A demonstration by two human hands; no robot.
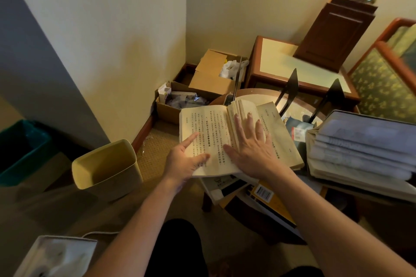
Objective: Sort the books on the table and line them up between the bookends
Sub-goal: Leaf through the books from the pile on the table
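Hands first: left hand point(186, 162) at the book's point(207, 128) lower left corner, index and thumb on the page, other fingers hidden beneath, apparently pinching it. Right hand point(252, 148) is spread flat, pressing the right-hand leaves.
Book: open, lying on other books point(263, 193) at the table's point(252, 92) near edge.
Bookends point(290, 87): two, black, upright, behind it.
Stack point(360, 153): right, thick.
Bin point(105, 168): floor, left.
We judge sorting under way; we should close the book squarely, leaves unbent, then stand it between the bookends.
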